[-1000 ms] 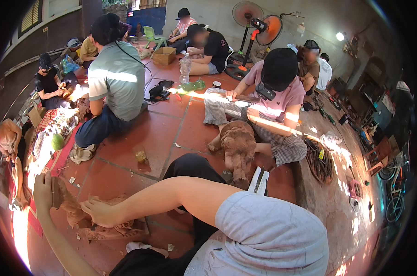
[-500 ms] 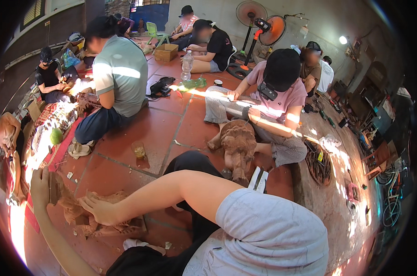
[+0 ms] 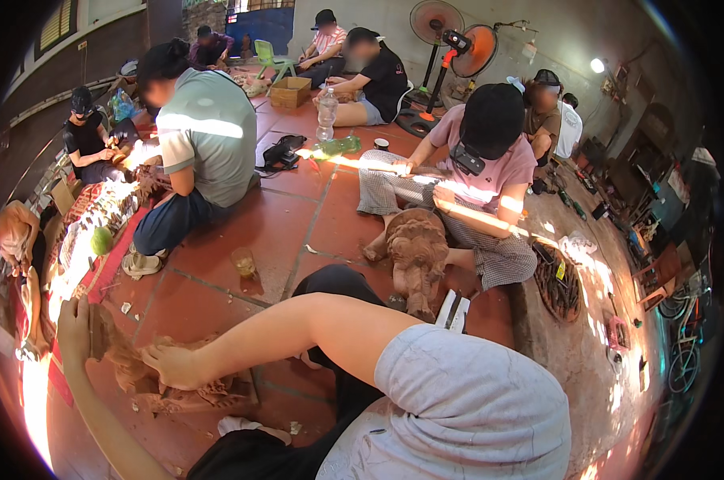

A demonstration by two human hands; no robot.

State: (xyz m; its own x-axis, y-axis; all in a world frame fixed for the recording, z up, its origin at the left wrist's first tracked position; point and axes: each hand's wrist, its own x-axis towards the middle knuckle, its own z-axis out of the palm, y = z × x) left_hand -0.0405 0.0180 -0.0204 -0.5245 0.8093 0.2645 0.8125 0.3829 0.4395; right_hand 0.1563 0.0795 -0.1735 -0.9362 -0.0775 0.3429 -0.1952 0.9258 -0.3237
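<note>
- Red tiled floor (image 3: 290, 192) spreads through the middle; on it, near left, lies the carved wooden piece (image 3: 210, 390).
- Hands are apart: the left hand (image 3: 75, 330) is against its left end, the right hand (image 3: 174, 366) over its middle. I cannot tell how firmly either grips, or whether a tool is held.
- Relief already shows on it, so shaping seems well along; what remains is unclear. Pale chips (image 3: 295, 428) lie nearby.
- Beyond, a clear cup (image 3: 243, 262) holds some yellowish liquid.
- Right, a round basket (image 3: 578, 302) holds dark, stick-like pieces.
- Far off, a cardboard box (image 3: 291, 96) hides its contents.
</note>
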